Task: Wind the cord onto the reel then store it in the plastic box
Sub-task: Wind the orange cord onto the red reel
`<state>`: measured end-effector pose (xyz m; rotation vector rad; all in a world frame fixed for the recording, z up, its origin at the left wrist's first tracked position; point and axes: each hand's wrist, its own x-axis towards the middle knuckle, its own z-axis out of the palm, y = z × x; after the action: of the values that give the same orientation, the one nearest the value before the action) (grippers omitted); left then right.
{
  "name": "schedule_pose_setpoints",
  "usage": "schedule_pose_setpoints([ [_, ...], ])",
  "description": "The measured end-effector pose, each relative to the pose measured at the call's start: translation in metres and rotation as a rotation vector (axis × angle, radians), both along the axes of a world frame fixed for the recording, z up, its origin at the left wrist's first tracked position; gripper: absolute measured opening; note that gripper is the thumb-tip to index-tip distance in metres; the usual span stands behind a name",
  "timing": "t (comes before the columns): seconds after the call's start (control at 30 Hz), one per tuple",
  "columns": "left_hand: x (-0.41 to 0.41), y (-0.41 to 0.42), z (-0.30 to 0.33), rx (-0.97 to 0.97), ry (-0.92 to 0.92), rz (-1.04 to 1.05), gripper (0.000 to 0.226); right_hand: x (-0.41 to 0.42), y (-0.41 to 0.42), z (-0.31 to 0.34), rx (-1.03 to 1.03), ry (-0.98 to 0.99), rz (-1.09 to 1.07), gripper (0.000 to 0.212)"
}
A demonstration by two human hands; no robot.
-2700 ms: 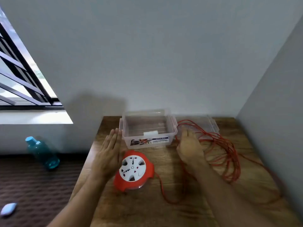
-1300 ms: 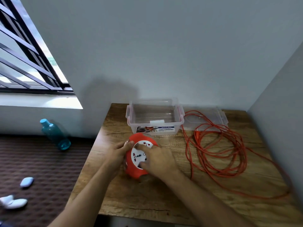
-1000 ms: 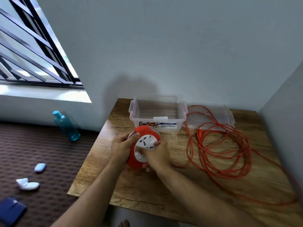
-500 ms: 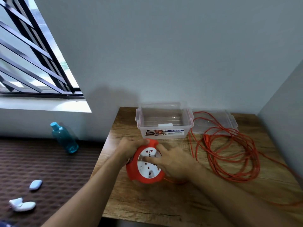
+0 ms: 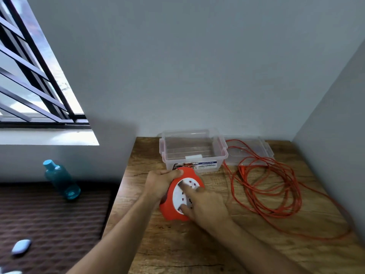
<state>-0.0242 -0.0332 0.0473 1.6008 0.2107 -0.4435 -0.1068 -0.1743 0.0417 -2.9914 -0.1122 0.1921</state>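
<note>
The orange reel with a white socket face is tilted up off the wooden table. My left hand grips its upper left rim. My right hand lies on the white face, with index finger and thumb pressed on it. The orange cord lies in loose loops on the table to the right. Just behind the reel stands the clear plastic box, open and with nothing in it.
The box's clear lid lies flat to the right of the box, with cord loops over it. Walls close the table at the back and right. On the floor at left stand a teal bottle and small pale objects.
Both hands went from hovering open to taking hold of the reel and lifting it on edge. The right hand's fingers have shifted around the white face. The view has swung slightly.
</note>
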Motion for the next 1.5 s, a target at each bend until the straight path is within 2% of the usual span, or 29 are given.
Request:
schedule_pose_setpoints([
  [0.03,-0.002,-0.003,-0.003,-0.025,0.001,0.022,0.019,-0.001,0.002,0.002,0.143,-0.021,-0.151,0.074],
  [0.1,-0.007,-0.011,-0.008,-0.056,-0.006,0.066,0.017,0.000,0.010,-0.002,0.624,0.016,-0.529,0.071],
  [0.17,-0.013,-0.018,-0.011,-0.069,-0.037,0.081,0.014,0.003,0.019,0.000,1.148,0.137,-0.854,0.054],
  [0.2,-0.014,-0.020,-0.012,-0.072,-0.055,0.075,0.016,0.005,0.020,0.003,1.337,0.210,-0.974,0.049],
  [0.23,-0.015,-0.022,-0.013,-0.074,-0.066,0.075,0.018,0.004,0.018,0.007,1.433,0.266,-1.023,0.047],
  [0.27,-0.014,-0.021,-0.012,-0.077,-0.061,0.083,0.020,0.001,0.015,0.011,1.437,0.299,-1.001,0.044],
  [0.3,-0.013,-0.019,-0.010,-0.088,-0.041,0.100,0.022,-0.003,0.010,0.016,1.378,0.296,-0.925,0.040],
  [0.33,-0.011,-0.017,-0.008,-0.103,-0.012,0.115,0.023,-0.007,0.004,0.017,1.221,0.247,-0.818,0.035],
  [0.43,-0.006,-0.007,0.003,-0.137,0.048,0.090,0.021,-0.018,-0.025,0.015,0.318,-0.155,-0.336,0.033],
  [0.47,-0.003,-0.004,0.007,-0.141,0.050,0.054,0.022,-0.018,-0.034,0.011,0.138,-0.266,-0.123,0.038],
  [0.57,0.004,0.001,0.015,-0.109,0.044,-0.090,0.031,-0.013,-0.052,0.004,-0.127,-0.306,0.431,0.051],
  [0.63,0.010,0.001,0.018,-0.045,0.019,-0.158,0.035,-0.006,-0.056,0.003,-0.247,-0.314,0.575,0.058],
  [0.7,0.016,-0.002,0.020,0.045,-0.010,-0.211,0.034,0.004,-0.055,0.006,-0.268,-0.308,0.605,0.067],
  [0.83,0.021,-0.012,0.023,0.190,-0.061,-0.248,0.032,0.020,-0.050,0.011,-0.411,-0.160,0.674,0.075],
  [0.9,0.019,-0.015,0.022,0.136,-0.053,-0.199,0.034,0.021,-0.049,0.016,-0.368,-0.162,0.534,0.069],
  [0.97,0.013,-0.019,0.022,-0.036,-0.028,-0.095,0.031,0.019,-0.046,0.019,-0.125,-0.215,0.166,0.072],
  [1.03,0.007,-0.026,0.020,-0.165,-0.050,0.011,0.022,0.010,-0.035,0.016,0.271,-0.256,-0.262,0.074],
  [1.13,-0.001,-0.038,0.013,-0.111,-0.139,0.063,0.014,0.005,-0.009,0.010,1.008,-0.072,-0.719,0.062],
  [1.17,-0.002,-0.039,0.009,-0.100,-0.154,0.064,0.014,0.005,-0.006,0.011,1.200,0.019,-0.812,0.058],
  [1.2,-0.003,-0.038,0.007,-0.099,-0.156,0.063,0.017,0.004,-0.006,0.013,1.283,0.096,-0.847,0.056],
  [1.23,-0.003,-0.036,0.004,-0.104,-0.144,0.066,0.020,0.002,-0.010,0.014,1.260,0.136,-0.818,0.056],
  [1.27,-0.003,-0.034,0.004,-0.112,-0.122,0.066,0.024,0.000,-0.016,0.015,1.134,0.119,-0.742,0.055],
  [1.37,0.001,-0.028,0.008,-0.175,-0.025,0.062,0.023,-0.007,-0.045,0.019,0.340,-0.196,-0.341,0.044],
  [1.4,0.004,-0.027,0.011,-0.181,-0.007,0.056,0.022,-0.009,-0.053,0.021,0.148,-0.262,-0.153,0.044],
  [1.5,0.012,-0.025,0.017,-0.101,-0.002,-0.034,0.029,-0.006,-0.066,0.022,-0.127,-0.265,0.312,0.053],
])
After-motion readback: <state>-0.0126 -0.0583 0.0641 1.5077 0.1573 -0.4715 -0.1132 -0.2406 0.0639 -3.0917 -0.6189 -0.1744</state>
